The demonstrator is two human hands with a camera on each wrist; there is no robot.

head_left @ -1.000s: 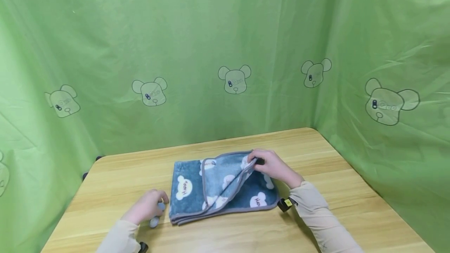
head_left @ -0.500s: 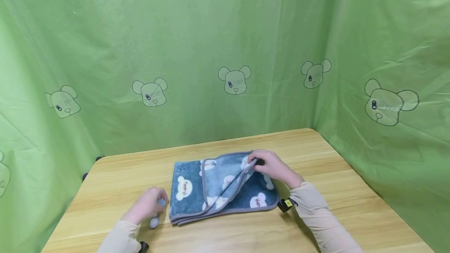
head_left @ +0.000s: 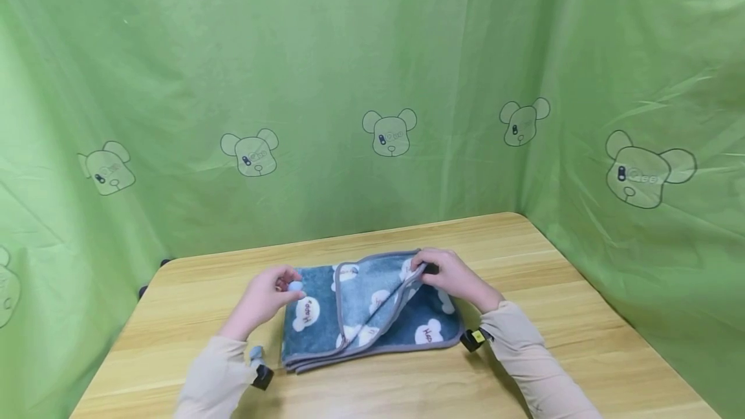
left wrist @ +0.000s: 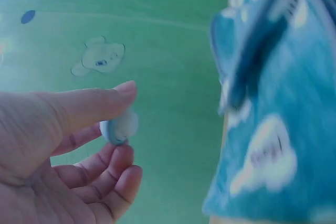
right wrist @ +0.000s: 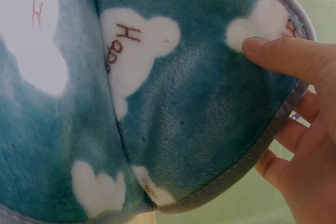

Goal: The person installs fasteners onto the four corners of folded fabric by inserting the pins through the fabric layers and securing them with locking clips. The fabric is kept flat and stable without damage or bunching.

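Observation:
A folded teal blanket [head_left: 311, 338] with grey edging and white bear-head prints lies on the table. My right hand [head_left: 451, 273] pinches a corner of its upper layer and holds that flap raised. The right wrist view shows the thumb on top of the blanket corner [right wrist: 194, 103] and the other fingers beneath it. Over the far left corner of the blanket, my left hand [head_left: 268, 293] pinches a small rounded pale-blue piece [left wrist: 119, 128] between thumb and fingers. A similar pale-blue piece [head_left: 256, 354] sits on the table below the left wrist, partly hidden by the sleeve and wrist camera.
The wooden table [head_left: 553, 315] has a rounded far edge. Green curtains [head_left: 326, 50] printed with bear heads hang behind it and along both sides. Black camera mounts are strapped at both wrists.
My left hand has picked up one pale-blue piece from the table and moved away from me and right, to the blanket's far left corner. My right hand stays put with the flap.

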